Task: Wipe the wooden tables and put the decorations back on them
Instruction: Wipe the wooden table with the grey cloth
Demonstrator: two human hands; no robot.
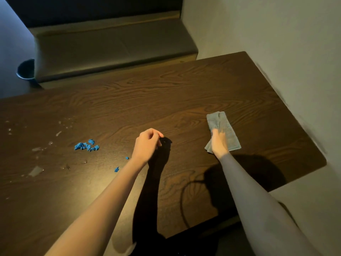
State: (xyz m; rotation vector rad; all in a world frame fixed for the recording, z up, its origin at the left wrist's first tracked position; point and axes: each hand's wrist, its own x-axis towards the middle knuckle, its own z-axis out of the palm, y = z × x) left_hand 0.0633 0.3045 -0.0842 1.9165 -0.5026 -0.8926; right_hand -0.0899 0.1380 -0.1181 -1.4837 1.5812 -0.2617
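Left hand: the left hand (147, 143) hangs over the middle of the tabletop (166, 93), fingers curled in loosely and nothing in them; its dark shadow lies on the wood just to its right.
Right hand: the right hand (218, 143) is palm down, fingers laid flat and pressing on the cloth (222, 130), toward the right edge of the tabletop.
Cloth: grey, folded into a long strip, lying flat on the wood and running away from the near edge; its far end pokes out beyond the fingertips.
Blue bits: a small heap of blue bits (86, 145) sits on the left half of the tabletop, with two strays (116, 169) between the heap and the left forearm.
Wet patches: clear drops and smears (36, 171) glint near the left edge, beyond and beside the blue heap.
Tabletop: dark wood with bold grain, its right edge close along a pale wall (286, 34).
Bench: a grey padded bench (114, 47) runs along the far edge.
Bowl: a dark round bowl (25, 69) shows at the far left, past the bench end, partly cut off by it.
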